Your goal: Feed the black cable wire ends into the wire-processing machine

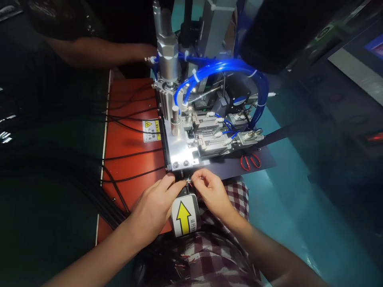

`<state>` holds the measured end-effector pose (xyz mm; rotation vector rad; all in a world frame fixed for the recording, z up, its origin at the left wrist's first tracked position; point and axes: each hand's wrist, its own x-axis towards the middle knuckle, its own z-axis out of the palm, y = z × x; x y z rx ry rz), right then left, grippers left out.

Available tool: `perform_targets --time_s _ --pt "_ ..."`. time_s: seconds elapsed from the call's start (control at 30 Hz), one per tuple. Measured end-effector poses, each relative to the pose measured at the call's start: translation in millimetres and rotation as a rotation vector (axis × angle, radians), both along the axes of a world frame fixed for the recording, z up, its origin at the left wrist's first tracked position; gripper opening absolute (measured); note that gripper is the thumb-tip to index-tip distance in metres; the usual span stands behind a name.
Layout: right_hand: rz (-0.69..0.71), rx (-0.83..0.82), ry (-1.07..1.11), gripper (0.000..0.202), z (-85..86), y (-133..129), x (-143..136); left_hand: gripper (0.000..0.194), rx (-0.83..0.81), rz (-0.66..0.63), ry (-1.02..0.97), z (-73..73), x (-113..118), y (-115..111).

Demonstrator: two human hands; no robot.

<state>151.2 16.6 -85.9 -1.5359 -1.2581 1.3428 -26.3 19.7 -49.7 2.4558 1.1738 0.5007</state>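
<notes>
A: Where are the wires?

B: At the near edge of the machine, between the fingertips of both hands, just beyond the arrow sign.

A: How are they held?

B: The right hand has them in a narrow pinch. The left hand has its thumb tip at them; I can't tell whether its fingers close on them.

A: Why from both sides?

B: Probably to steady such fine strands, with the tips in sight.

A: And the scissors?

B: Right of the hands, red handles facing near, so probably easy to grab. Black cables cross the red top on the left, apart from the wires.
</notes>
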Motion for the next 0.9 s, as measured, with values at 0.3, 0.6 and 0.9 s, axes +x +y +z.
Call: perform_targets --time_s 0.3,0.6,0.9 --pt "-0.047 0.167 -0.057 0.01 7.9 0.1 -9.0 0.037 -0.052 0.006 0.011 -1.4 -1.4 0.3" --pt "-0.135 0.053 0.018 0.016 6.6 -3.1 -13.8 0.03 -0.062 0.015 -0.002 -0.5 -1.3 0.3" --pt "-0.131 -0.3 0.422 0.021 4.8 4.2 -8.9 0.028 -0.031 -0.003 0.016 0.2 -1.2 0.7"
